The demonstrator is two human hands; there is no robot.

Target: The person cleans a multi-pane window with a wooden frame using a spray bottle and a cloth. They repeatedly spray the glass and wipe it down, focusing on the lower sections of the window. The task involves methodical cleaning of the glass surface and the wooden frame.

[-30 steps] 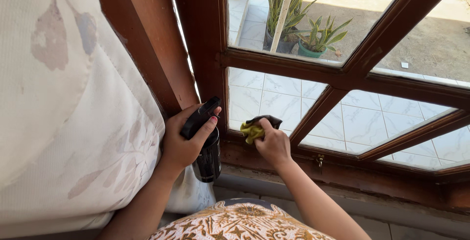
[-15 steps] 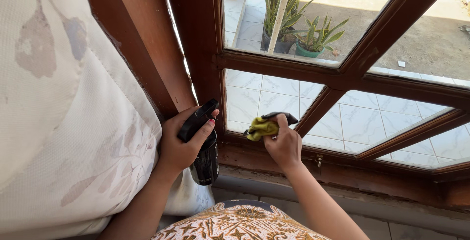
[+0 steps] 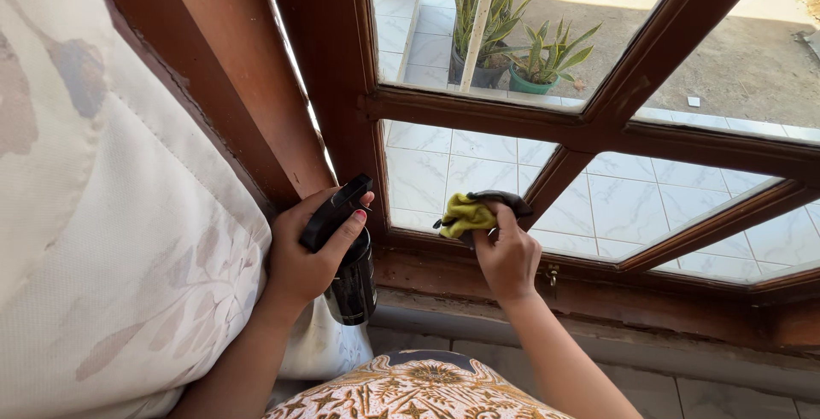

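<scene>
Two bare hands work at the foot of a dark-stained wooden window frame (image 3: 478,116), whose thick bars, some slanted, split the glass into several panes. The left hand (image 3: 309,252) is wrapped around one black spray bottle (image 3: 348,257), a glossy cylinder with a matte black trigger head; the fingers are clamped over the head and neck, and one red-painted nail shows on the finger laid across the top. The bottle hangs upright just in front of the frame's left post, beside a pale quilted cushion (image 3: 102,231) with faded grey leaf prints and stitched seams. Any label on the bottle is too dark to tell.

The right hand (image 3: 506,252) is closed on one crumpled cloth (image 3: 468,214), yellow-green and soft-looking with a dark part bunched above the knuckles, pressed against the lower corner of the small glass pane (image 3: 444,171) where a slanted bar meets the bottom rail. The hands are apart, with the frame's post between them.

Through the glass lie white marble-patterned floor tiles (image 3: 623,205), smooth and glossy, then bare grey ground. Two potted plants with stiff, sword-shaped leaves stand outside: a tall one in a dark pot (image 3: 478,73) and a shorter one in a green pot (image 3: 534,84), touching side by side. A gold-and-brown patterned garment (image 3: 418,389) fills the bottom edge.
</scene>
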